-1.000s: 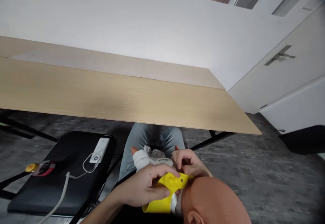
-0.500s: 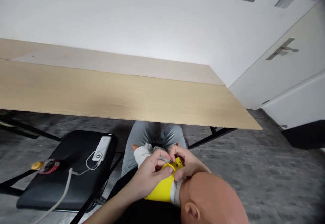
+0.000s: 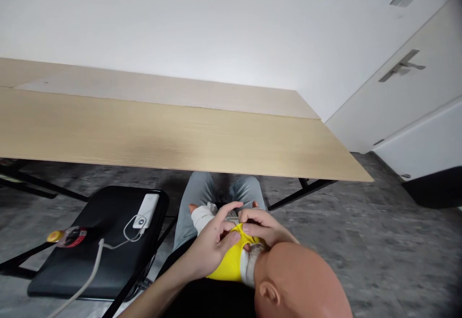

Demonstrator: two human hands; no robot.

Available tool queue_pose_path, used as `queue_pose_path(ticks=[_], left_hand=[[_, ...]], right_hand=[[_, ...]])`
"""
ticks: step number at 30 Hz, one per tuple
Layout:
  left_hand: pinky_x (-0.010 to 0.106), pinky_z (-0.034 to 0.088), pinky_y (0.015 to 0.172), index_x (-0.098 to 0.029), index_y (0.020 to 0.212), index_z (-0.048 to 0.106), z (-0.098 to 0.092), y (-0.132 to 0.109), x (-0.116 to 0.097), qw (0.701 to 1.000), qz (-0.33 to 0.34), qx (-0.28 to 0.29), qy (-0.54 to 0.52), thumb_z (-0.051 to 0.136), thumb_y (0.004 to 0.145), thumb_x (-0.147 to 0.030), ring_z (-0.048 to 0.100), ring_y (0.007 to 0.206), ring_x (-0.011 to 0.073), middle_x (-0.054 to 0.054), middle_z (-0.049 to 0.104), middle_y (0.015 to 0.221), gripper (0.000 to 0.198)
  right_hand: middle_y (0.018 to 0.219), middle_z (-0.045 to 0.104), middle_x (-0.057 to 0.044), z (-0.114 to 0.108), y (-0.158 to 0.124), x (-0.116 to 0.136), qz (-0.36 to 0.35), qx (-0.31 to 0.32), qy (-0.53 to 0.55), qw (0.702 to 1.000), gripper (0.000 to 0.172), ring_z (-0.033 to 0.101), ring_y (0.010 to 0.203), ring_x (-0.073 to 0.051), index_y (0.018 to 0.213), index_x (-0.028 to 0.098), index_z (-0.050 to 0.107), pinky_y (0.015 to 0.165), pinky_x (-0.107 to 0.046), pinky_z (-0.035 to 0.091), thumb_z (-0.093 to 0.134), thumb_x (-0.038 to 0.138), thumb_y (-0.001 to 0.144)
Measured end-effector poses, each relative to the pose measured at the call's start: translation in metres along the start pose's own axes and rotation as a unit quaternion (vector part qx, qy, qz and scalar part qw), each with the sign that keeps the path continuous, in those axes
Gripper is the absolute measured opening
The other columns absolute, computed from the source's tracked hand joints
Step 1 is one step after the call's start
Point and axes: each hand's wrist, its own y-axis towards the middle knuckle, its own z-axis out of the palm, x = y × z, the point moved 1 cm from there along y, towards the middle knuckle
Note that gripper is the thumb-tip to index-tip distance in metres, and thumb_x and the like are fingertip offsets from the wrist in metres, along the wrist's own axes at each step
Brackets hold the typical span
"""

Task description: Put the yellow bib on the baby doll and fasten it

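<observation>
Pinching the bib (image 3: 227,266) near the doll's (image 3: 303,279) neck, left hand (image 3: 207,250) and right hand (image 3: 270,227) have fingers clamped on it.

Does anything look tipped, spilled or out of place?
Only the bottle, at the left edge of the chair: it looks tipped, cap leftward, though this angle can't settle it. No spill shows. The bib bunches between left hand and right hand, likely from handling.

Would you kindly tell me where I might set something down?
The wooden tabletop has a wide bare stretch between its near edge and the white partition. On the chair seat, a smaller patch lies between bottle and white device. The lap is crowded: doll, yellow piece, left hand and right hand.
</observation>
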Motion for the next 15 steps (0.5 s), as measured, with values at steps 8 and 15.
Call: queue_pose_path(ticks=[8, 15], left_hand=[[0.027, 0.040, 0.075, -0.023, 0.152, 0.022, -0.003, -0.003, -0.006, 1.000, 0.015, 0.012, 0.011, 0.055, 0.095, -0.038, 0.055, 0.076, 0.0132, 0.000, 0.062, 0.083, 0.067], [0.026, 0.042, 0.073, -0.025, 0.154, 0.019, -0.007, -0.006, -0.009, 1.000, 0.015, 0.013, 0.005, 0.056, 0.094, -0.040, 0.056, 0.075, 0.0130, 0.000, 0.063, 0.084, 0.072]], right_hand=[[0.072, 0.054, 0.000, -0.002, 0.001, -0.006, 0.027, -0.068, 0.013, 0.997, 0.041, 0.049, 0.060, -0.009, 0.078, 0.017, 0.048, 0.061, -0.024, 0.040, 0.060, 0.056, 0.085], [0.067, 0.054, 0.000, 0.000, 0.000, 0.007, 0.058, -0.109, 0.012, 0.992, 0.040, 0.048, 0.058, -0.010, 0.079, 0.019, 0.046, 0.062, -0.025, 0.041, 0.057, 0.056, 0.087]])
